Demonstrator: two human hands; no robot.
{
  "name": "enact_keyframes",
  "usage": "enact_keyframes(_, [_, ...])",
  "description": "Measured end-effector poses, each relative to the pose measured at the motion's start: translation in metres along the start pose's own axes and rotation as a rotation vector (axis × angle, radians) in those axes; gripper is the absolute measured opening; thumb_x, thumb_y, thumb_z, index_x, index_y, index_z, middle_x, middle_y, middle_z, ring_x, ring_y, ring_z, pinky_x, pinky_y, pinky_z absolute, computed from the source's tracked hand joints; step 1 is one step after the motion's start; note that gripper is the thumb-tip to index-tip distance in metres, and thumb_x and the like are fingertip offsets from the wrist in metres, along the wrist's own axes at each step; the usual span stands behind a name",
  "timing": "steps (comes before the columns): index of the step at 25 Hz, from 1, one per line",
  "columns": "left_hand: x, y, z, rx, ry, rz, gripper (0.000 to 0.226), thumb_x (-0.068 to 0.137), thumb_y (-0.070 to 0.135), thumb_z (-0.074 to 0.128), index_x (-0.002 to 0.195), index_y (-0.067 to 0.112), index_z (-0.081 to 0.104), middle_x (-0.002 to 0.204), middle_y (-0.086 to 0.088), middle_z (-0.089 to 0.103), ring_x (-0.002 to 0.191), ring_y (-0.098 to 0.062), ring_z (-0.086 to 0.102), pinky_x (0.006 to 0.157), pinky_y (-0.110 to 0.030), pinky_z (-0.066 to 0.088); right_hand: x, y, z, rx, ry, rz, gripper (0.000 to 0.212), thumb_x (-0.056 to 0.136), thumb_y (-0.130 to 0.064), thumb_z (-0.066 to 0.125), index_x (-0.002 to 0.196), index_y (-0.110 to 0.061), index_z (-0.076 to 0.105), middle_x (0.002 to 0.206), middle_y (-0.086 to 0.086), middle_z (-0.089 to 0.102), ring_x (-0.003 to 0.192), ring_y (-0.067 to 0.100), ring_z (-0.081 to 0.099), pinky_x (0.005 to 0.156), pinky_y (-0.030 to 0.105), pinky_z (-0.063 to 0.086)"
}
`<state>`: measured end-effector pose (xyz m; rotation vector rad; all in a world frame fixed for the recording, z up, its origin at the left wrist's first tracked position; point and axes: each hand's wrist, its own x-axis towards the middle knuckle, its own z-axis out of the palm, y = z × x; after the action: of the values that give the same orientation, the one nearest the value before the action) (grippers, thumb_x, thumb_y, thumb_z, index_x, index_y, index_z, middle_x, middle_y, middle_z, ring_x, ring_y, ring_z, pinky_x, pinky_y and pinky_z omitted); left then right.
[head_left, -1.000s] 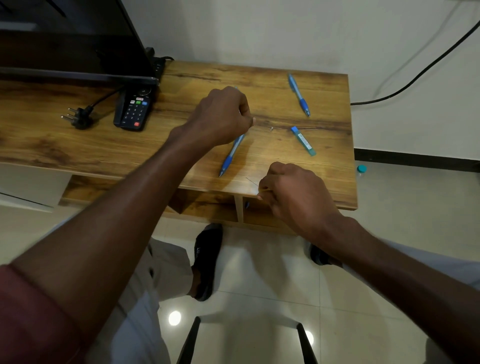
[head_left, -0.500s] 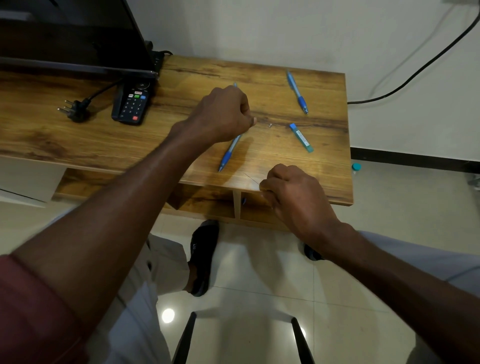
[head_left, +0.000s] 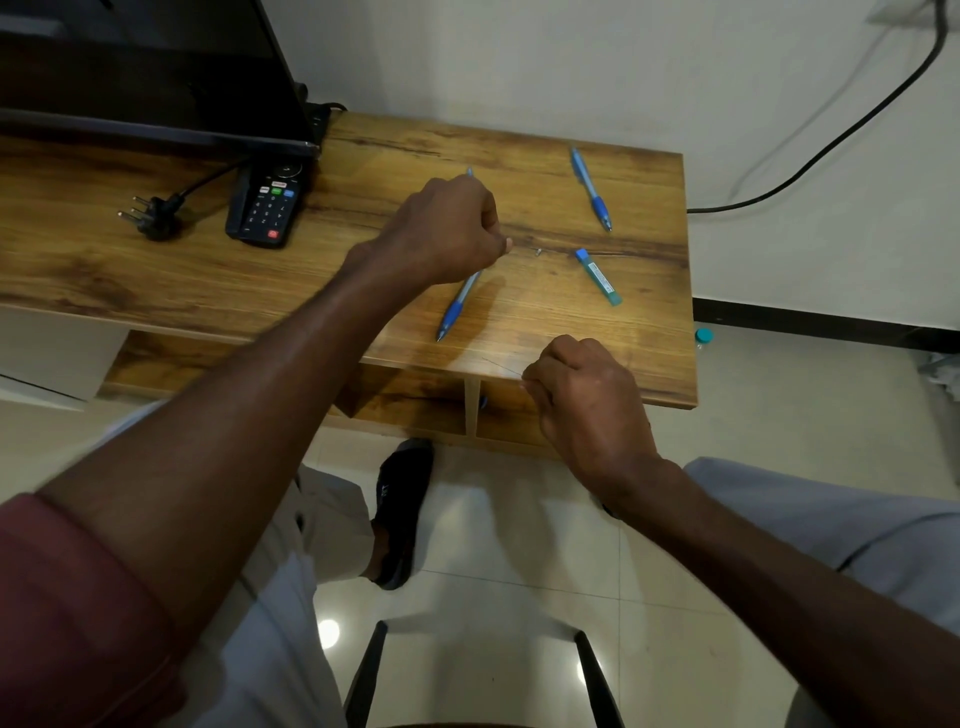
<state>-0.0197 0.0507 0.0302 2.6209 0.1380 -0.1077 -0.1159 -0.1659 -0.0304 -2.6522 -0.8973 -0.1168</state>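
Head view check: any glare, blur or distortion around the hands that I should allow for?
Head view: left hand and right hand are sharp; soft shadow on the table beside the pen; the lead in the right grip is only a faint line; two glare spots on the floor; wide-angle lens bends the table edges; sleeve at lower left is blurred.

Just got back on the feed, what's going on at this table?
The left hand grips a blue pencil over the wooden table, tip pointing toward the person. The right hand pinches what looks like a thin lead at the table's near edge. A small blue tube and a second blue pencil lie untouched to the right.
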Motion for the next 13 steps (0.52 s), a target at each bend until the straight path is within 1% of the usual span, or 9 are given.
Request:
enact_keyframes(2, [-0.0006,-0.0009,-0.0007,-0.007,-0.003,-0.006,0.019,0.096,0.034,0.075,0.101,0.017,0.076,0.096,0.002,0.071,0.091,-0.014,0.068,0.080,-0.038,0.058,0.0001,-0.0018,0.0009,0.000,0.002,0.016,0.006,0.092,-0.007,0.076,0.098,-0.009,0.077,0.100,0.009,0.070,0.091,0.025,0.062,0.070,0.041,0.055])
enact_keyframes(6, [0.0003,-0.0019,-0.0008,0.000,-0.002,-0.006,0.019,0.095,0.036,0.075,0.100,0.018,0.076,0.089,0.007,0.067,0.083,-0.008,0.064,0.067,-0.030,0.049,0.0033,-0.0017,-0.0003,-0.011,-0.019,0.025,0.007,0.089,-0.005,0.076,0.095,-0.009,0.077,0.098,0.009,0.069,0.090,0.025,0.062,0.070,0.042,0.055])
enact_keyframes(10, [0.0013,-0.0037,-0.0002,0.002,0.004,-0.009,0.019,0.095,0.037,0.075,0.100,0.018,0.076,0.096,0.003,0.071,0.089,-0.013,0.067,0.075,-0.035,0.055,0.0040,-0.0040,-0.0031,-0.007,-0.037,0.031,0.009,0.089,-0.006,0.076,0.097,-0.009,0.076,0.099,0.009,0.069,0.090,0.024,0.062,0.071,0.039,0.055])
enact_keyframes(13, [0.0017,-0.0040,0.0007,0.000,0.003,-0.006,0.019,0.094,0.038,0.075,0.099,0.019,0.076,0.094,0.004,0.071,0.089,-0.013,0.068,0.076,-0.034,0.056,0.0049,-0.0059,-0.0071,0.001,-0.070,0.033,0.008,0.090,-0.006,0.074,0.097,-0.008,0.076,0.100,0.009,0.069,0.091,0.024,0.061,0.073,0.040,0.054])
